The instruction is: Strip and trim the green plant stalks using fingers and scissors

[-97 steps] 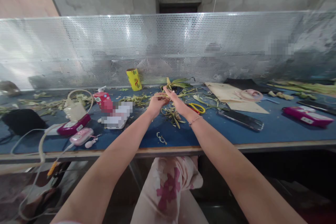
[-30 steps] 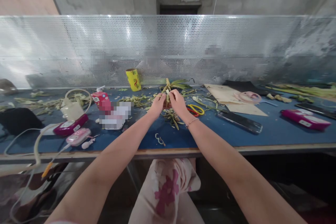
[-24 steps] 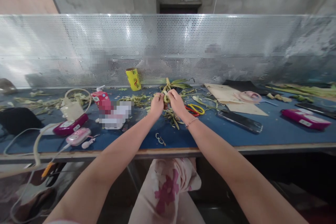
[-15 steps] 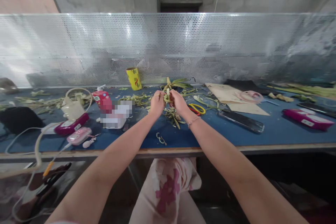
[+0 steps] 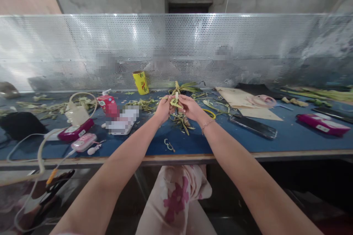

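Note:
Over the middle of the blue table (image 5: pixel 149 143), my left hand (image 5: pixel 163 108) and my right hand (image 5: pixel 191 108) face each other, fingertips close together. Between them is a small pale green plant piece (image 5: pixel 175 102), pinched from both sides. Its lower part is partly covered by my fingers. Below it lies a small heap of dry leaf scraps (image 5: pixel 184 123). Long green leaves with a pale stalk (image 5: pixel 190 88) rest just beyond my hands. A yellow handle loop (image 5: pixel 211 113), seemingly of scissors, shows beside my right wrist, the rest hidden.
A perforated metal screen (image 5: pixel 176 36) runs along the back. To the left are a yellow can (image 5: pixel 141 82), a red pump bottle (image 5: pixel 108 104), a white box (image 5: pixel 124 120) and cables. A black phone (image 5: pixel 254 126), brown paper (image 5: pixel 234 97) and a magenta pack (image 5: pixel 323 124) lie right.
Both hands have turned slightly and spread a little apart, showing more of the plant piece. My right wrist has shifted right, covering more of the scissors' handles.

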Demonstrator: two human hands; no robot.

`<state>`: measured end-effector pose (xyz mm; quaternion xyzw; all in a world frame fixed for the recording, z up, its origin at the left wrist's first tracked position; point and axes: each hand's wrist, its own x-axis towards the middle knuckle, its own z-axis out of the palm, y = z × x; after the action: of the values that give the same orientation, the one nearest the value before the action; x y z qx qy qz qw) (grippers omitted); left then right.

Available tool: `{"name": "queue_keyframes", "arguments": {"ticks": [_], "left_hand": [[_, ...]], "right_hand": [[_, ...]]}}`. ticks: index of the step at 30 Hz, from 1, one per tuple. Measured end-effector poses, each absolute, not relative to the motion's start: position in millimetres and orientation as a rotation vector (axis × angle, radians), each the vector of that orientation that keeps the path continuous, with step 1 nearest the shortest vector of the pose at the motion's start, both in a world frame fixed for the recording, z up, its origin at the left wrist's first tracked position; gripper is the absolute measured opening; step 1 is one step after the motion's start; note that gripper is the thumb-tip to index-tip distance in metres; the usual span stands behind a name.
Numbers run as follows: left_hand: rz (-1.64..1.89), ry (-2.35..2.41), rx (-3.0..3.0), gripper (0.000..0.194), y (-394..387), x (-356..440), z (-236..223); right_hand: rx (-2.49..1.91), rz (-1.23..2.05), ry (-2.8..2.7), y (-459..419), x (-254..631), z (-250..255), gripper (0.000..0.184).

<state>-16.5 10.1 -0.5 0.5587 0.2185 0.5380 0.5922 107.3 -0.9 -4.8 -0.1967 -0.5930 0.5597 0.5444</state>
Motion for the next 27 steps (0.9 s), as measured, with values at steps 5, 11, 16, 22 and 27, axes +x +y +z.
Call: {"name": "queue_keyframes", "arguments": {"ticks": [5, 11, 16, 22, 27], "left_hand": [[1.078, 0.440, 1.206, 0.024, 7.4, -23.1, 3.7], [0.991, 0.390, 1.094, 0.023, 3.3, -24.2, 6.8], [0.917, 0.390, 0.973, 0.024, -0.9, -24.5, 11.2], [0.856, 0.444, 0.994, 0.031, -2.7, -25.7, 13.1], [0.942, 0.398, 1.127, 0.029, -1.9, -21.9, 9.4]], "right_hand": [[-0.484, 1.360, -1.463, -2.8, 109.2, -3.9, 0.025], [-0.480, 1.320, -1.463, -4.3, 112.9, -1.6, 0.030], [-0.443, 1.369, -1.498, -12.0, 117.9, 4.1, 0.030], [-0.513, 1.261, -1.448, -12.1, 113.7, 4.6, 0.029], [-0.542, 1.141, -1.378, -9.6, 108.2, 3.8, 0.032]]}}
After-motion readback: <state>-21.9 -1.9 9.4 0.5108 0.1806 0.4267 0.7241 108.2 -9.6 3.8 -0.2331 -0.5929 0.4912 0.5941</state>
